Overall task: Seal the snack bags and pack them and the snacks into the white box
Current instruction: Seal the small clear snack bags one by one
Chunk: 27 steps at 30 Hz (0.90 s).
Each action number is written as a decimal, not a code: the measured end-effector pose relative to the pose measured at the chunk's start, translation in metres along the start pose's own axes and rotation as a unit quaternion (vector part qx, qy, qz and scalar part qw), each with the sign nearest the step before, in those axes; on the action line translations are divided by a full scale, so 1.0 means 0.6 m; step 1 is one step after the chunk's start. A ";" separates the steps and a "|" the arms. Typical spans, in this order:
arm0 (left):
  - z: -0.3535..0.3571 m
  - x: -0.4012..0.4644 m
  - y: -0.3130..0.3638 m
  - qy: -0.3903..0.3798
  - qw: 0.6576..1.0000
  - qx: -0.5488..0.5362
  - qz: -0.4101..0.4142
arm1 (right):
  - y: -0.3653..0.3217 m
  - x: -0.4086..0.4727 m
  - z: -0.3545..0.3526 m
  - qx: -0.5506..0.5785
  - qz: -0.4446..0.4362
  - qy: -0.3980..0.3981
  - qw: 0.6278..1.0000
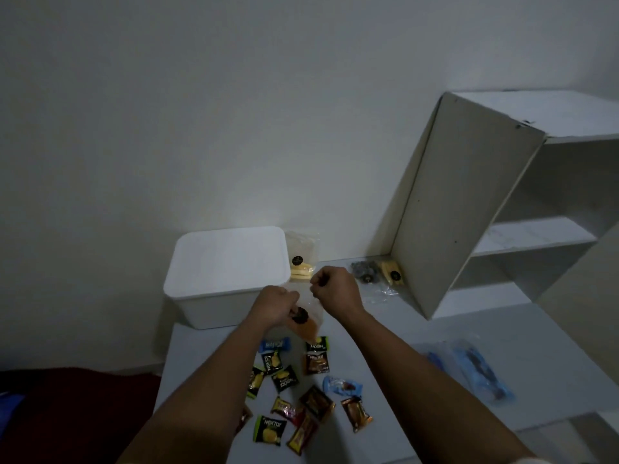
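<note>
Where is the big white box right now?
In the head view the white box sits at the table's back left corner against the wall, just beyond the left hand, with a standing clear snack bag at its right side.

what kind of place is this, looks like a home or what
Probably a room in a home, dimly lit: a plain white desk against a bare wall, a white shelf unit on it, and small snack packets spread out beside a white box.

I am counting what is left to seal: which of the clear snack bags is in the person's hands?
The clear bag with orange snacks, pinched by the left hand and right hand. The others lean behind the white box or lie by the shelf.
</note>
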<state>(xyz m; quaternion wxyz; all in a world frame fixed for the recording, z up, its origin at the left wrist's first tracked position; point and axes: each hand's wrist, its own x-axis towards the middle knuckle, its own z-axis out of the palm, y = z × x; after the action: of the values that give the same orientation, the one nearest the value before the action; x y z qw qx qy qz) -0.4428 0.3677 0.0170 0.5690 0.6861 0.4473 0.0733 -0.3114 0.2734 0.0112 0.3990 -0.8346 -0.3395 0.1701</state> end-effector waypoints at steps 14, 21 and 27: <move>-0.068 -0.065 0.036 0.096 0.969 -0.025 0.225 | -0.104 -0.003 -0.118 0.080 -0.080 -0.205 0.972; -0.061 -0.078 0.048 0.107 0.963 -0.051 0.242 | -0.114 -0.020 -0.133 0.118 -0.086 -0.178 0.973; -0.069 -0.089 0.054 0.140 0.954 -0.128 0.231 | -0.103 -0.040 -0.129 0.170 -0.079 -0.178 0.966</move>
<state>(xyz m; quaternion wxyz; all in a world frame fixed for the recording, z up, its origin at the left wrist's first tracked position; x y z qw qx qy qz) -0.4822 0.3617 0.0807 0.5513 0.6751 0.3388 0.3544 -0.3120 0.2418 0.1080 0.4804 -0.6813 -0.4363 0.3386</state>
